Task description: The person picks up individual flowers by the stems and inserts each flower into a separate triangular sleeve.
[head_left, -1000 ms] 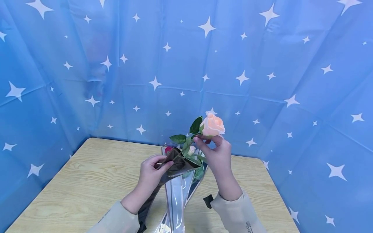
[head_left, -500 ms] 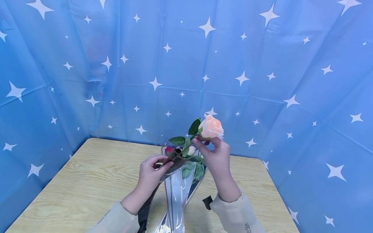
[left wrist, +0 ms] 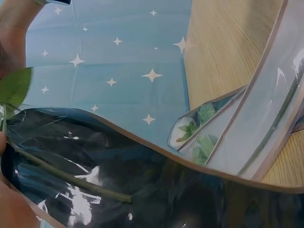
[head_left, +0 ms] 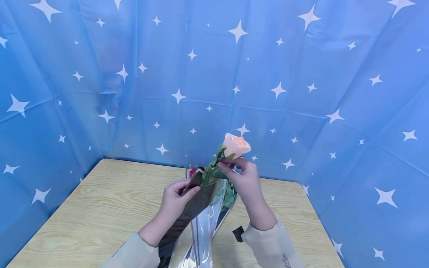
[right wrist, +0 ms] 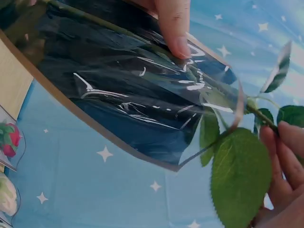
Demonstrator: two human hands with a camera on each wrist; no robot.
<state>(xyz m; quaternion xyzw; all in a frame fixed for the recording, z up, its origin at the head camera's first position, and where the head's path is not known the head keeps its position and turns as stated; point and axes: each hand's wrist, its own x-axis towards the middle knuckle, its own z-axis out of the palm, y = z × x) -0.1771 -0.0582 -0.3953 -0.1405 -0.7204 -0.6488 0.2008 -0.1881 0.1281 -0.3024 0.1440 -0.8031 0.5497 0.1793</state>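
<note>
Between the thumb and fingers of my left hand (head_left: 174,197) is the rim of a dark flower sleeve (head_left: 196,203), which has a clear front and a brown edge. My right hand (head_left: 246,178) pinches a peach rose (head_left: 236,146) by its stem, just below the bloom. In the left wrist view the rose's stem (left wrist: 71,178) runs down inside the sleeve, its cut end partway along. A large green leaf (right wrist: 242,175) hangs at the sleeve's mouth in the right wrist view, and other leaves stand outside it. The bloom is above the mouth.
Wrapped flowers in clear sleeves (head_left: 202,227) lie on the wooden table (head_left: 94,208) under my hands. A red rose (right wrist: 10,140) and a white rose (right wrist: 6,194) show in them. A blue star-patterned curtain (head_left: 207,74) encloses the table behind and at both sides.
My right hand has moved left and slightly down with the peach rose, whose stem is now deeper in the dark sleeve. The bloom has tilted. My left hand has hardly moved.
</note>
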